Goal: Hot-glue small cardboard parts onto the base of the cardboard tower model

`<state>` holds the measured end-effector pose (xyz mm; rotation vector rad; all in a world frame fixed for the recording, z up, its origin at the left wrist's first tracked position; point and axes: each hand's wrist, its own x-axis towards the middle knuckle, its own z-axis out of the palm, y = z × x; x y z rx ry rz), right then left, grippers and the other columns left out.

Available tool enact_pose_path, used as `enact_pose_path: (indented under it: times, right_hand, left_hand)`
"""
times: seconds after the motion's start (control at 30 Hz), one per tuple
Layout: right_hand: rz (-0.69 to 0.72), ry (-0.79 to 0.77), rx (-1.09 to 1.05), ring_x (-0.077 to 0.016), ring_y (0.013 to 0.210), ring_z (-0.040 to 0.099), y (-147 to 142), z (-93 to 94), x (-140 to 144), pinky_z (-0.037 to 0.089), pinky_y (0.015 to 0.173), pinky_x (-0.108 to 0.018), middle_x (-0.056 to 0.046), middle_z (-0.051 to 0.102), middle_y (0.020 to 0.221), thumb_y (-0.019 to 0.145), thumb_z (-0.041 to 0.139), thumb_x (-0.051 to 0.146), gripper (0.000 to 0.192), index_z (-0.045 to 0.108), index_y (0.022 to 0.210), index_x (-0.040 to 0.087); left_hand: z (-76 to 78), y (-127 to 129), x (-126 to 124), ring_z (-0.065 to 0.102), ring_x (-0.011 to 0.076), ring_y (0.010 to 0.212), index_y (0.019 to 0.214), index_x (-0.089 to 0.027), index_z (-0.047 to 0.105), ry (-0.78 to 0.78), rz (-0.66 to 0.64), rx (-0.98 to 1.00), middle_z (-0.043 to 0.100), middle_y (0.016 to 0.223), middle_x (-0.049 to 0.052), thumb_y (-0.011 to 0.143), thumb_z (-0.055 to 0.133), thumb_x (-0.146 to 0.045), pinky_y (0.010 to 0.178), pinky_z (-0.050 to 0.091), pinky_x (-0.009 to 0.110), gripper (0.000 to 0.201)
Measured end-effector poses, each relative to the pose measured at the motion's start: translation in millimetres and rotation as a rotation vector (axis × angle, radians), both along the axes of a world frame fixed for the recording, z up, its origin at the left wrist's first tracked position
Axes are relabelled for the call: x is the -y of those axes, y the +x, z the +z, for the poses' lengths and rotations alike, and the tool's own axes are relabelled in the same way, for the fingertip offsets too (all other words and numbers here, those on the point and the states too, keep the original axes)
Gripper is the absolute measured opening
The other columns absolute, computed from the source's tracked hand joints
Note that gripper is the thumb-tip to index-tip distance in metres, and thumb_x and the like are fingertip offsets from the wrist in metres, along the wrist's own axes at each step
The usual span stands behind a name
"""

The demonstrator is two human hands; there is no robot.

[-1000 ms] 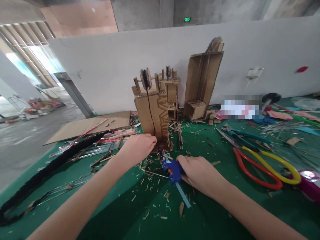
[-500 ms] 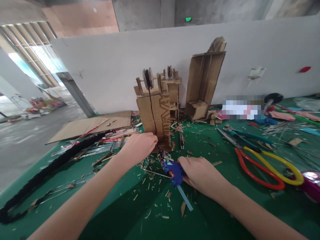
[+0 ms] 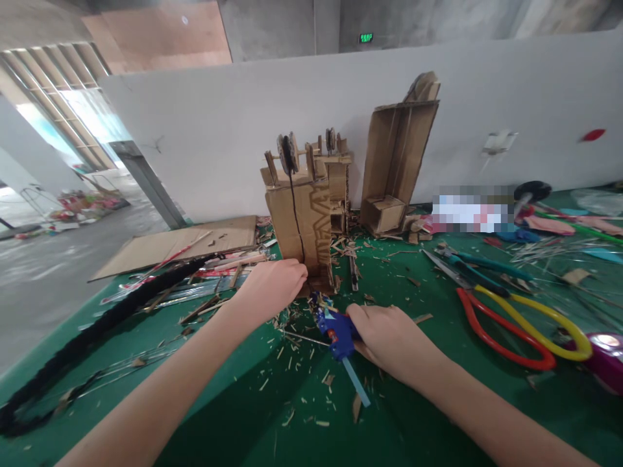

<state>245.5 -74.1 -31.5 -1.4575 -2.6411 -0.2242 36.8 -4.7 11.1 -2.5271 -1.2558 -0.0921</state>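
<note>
A blue hot glue gun (image 3: 342,337) is gripped in my right hand (image 3: 389,334), its nozzle pointing at the foot of a cardboard tower (image 3: 294,220). From the gun's back end sticks a pale glue stick (image 3: 357,383). My left hand (image 3: 280,282) is closed at the tower's base, pinching the lower part of a black cord (image 3: 296,214). That cord runs down the tower's front from a cardboard pulley wheel (image 3: 287,153) mounted on a wooden stick at the top. The left fingertips partly hide the cord's end.
Scissors with red and yellow handles (image 3: 501,331) and teal-handled pliers (image 3: 487,263) lie to the right. A taller cardboard frame (image 3: 402,155) stands behind. Cardboard scraps litter the green table (image 3: 233,415). A fuzzy black strip (image 3: 111,318) and a flat cardboard sheet (image 3: 185,243) lie left.
The glue gun's rear and its glue stick have shifted slightly left. My left hand stays at the tower's base, nearly still.
</note>
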Motion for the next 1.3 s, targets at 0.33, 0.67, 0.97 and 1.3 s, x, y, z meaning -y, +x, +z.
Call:
enact_pose_path:
  times: [0.33, 0.67, 0.97, 1.3]
  right_hand:
    - [0.017, 0.021, -0.007, -0.0205, 0.057, 0.058, 0.5, -3.1, 0.8, 0.020, 0.045, -0.028, -0.001, 0.060, 0.069, 0.073, 0.062, 0.022, 0.019, 0.046, 0.082, 0.018]
    - [0.024, 0.044, 0.003, -0.0192, 0.057, 0.058, -1.9, -4.0, -0.1, 0.017, 0.045, -0.028, -0.001, 0.059, 0.068, 0.073, 0.062, 0.021, 0.018, 0.046, 0.081, 0.017]
    - [0.018, 0.032, -0.001, -0.0189, 0.059, 0.058, -3.1, -4.2, 1.3, 0.019, 0.045, -0.028, -0.001, 0.060, 0.069, 0.073, 0.062, 0.021, 0.019, 0.045, 0.081, 0.017]
    - [0.000, 0.025, 0.007, -0.0191, 0.059, 0.059, -4.1, -3.1, 0.2, 0.020, 0.045, -0.028, -0.001, 0.060, 0.068, 0.074, 0.062, 0.021, 0.019, 0.044, 0.081, 0.018]
  left_hand:
    - [0.5, 1.0, -0.4, 0.059, 0.0173, 0.069, 0.087, -0.019, 0.061, 0.001, -0.003, -0.016, 0.062, 0.080, 0.003, 0.091, 0.034, -0.027, 0.053, 0.036, 0.026, 0.028]
    - [2.0, 1.7, -0.3, 0.059, 0.0180, 0.069, 0.088, -0.019, 0.062, 0.000, -0.008, -0.049, 0.063, 0.082, 0.003, 0.092, 0.034, -0.027, 0.056, 0.038, 0.027, 0.029]
    - [5.1, -1.5, -1.0, 0.060, 0.0179, 0.072, 0.092, -0.019, 0.062, -0.020, -0.028, -0.073, 0.063, 0.084, 0.003, 0.091, 0.037, -0.025, 0.059, 0.038, 0.028, 0.025]
    - [4.6, -1.4, -1.1, 0.059, 0.0182, 0.071, 0.090, -0.020, 0.061, -0.004, -0.025, -0.057, 0.063, 0.083, 0.002, 0.091, 0.038, -0.025, 0.060, 0.037, 0.029, 0.024]
